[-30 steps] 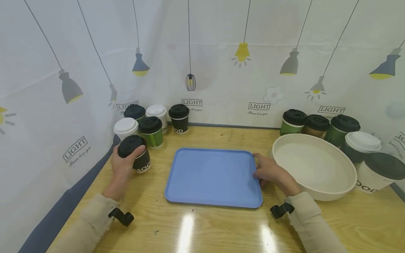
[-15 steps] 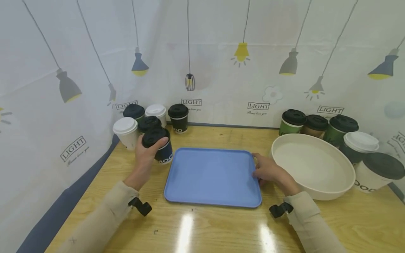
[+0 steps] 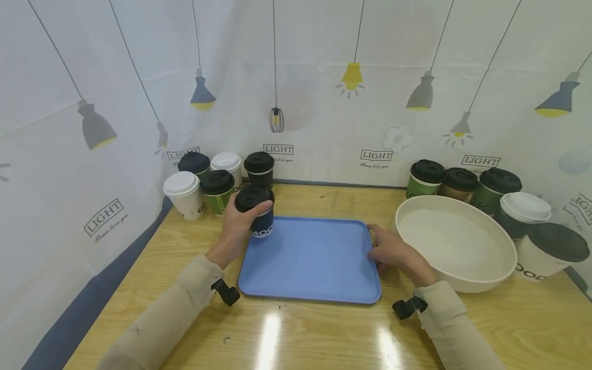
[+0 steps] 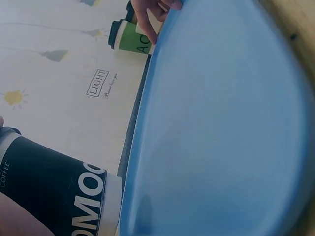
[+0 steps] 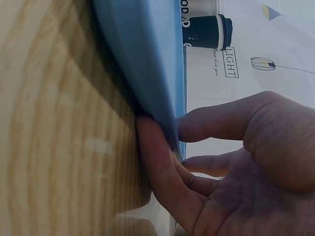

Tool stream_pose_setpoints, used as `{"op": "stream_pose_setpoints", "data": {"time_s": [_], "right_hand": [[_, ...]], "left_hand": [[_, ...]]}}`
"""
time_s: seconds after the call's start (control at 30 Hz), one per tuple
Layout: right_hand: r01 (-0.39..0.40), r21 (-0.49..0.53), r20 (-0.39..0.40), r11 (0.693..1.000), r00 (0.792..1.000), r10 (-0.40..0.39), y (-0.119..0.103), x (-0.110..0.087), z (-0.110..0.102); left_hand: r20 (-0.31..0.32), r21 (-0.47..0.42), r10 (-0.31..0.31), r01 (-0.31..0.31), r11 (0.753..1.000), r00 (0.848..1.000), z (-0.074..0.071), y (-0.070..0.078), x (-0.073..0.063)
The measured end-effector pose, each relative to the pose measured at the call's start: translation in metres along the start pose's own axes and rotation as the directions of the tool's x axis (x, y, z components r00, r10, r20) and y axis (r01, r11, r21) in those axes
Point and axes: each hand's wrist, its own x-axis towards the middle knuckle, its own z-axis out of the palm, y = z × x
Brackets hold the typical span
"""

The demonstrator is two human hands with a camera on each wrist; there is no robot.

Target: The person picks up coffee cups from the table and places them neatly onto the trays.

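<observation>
Left hand (image 3: 238, 224) moved one cup (image 3: 263, 224) rightward, one tray (image 3: 314, 262), ten other cups (image 3: 184, 198)

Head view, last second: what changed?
Left hand carried its cup rightward and slightly away, from left of the tray to its far left corner. Nothing newly gripped or released. Right hand still holds the tray's right edge; bowl and other cups unmoved.

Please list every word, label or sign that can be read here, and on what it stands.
"LIGHT": the backdrop, several times; the script beneath is too small to read surely.
"MOO": dark cup in the left hand; more letters cut off.
"COFFEE": same cup, left wrist view.
"OOD": white cup with dark lid, far right.
Unclear: letters on the green cup and front-left white cup.
</observation>
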Motion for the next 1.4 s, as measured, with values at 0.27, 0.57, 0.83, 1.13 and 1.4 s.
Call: {"op": "stream_pose_setpoints", "data": {"time_s": [0.27, 0.57, 0.83, 1.13, 1.4], "right_hand": [[-0.004, -0.002, -0.005, 1.0, 1.0, 0.004, 0.002, 0.001, 0.0], [-0.003, 0.002, -0.007, 1.0, 1.0, 0.003, 0.0, 0.001, 0.001], [-0.007, 0.004, -0.005, 1.0, 1.0, 0.007, 0.001, 0.002, 0.001], [-0.019, 0.004, -0.006, 1.0, 1.0, 0.019, 0.003, 0.003, 0.002], [-0.01, 0.005, -0.006, 1.0, 1.0, 0.01, 0.003, 0.004, 0.002]], "left_hand": [[0.053, 0.057, -0.002, -0.001, 0.998, 0.999, 0.009, -0.002, 0.006], [0.091, 0.121, -0.037, 0.026, 0.992, 0.995, 0.008, -0.01, 0.01], [0.087, 0.134, -0.027, 0.015, 0.991, 0.996, 0.008, -0.012, 0.012], [0.062, 0.096, 0.017, -0.023, 0.995, 0.998, 0.011, -0.015, 0.013], [0.073, 0.12, 0.01, -0.019, 0.993, 0.997, 0.008, -0.016, 0.01]]}}
